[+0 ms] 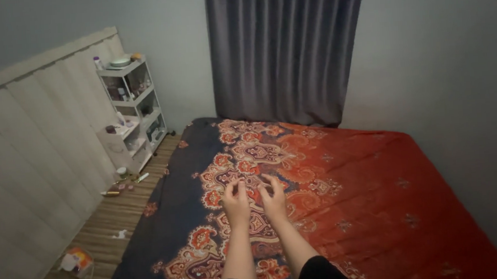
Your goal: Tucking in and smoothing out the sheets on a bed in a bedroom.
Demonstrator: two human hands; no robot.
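Two bare hands are held out side by side above a patterned bedsheet (344, 197), which lies directly below and ahead of them, its long axis running away toward a dark curtain (286, 51). The left hand (236, 202) and right hand (274, 199) are level and equally near the sheet; nothing is held, and the fingers (232, 186) are loosely curled (whether the fabric is touched cannot be told). One sheet, one curtain and one white shelf unit (131, 109) are counted.
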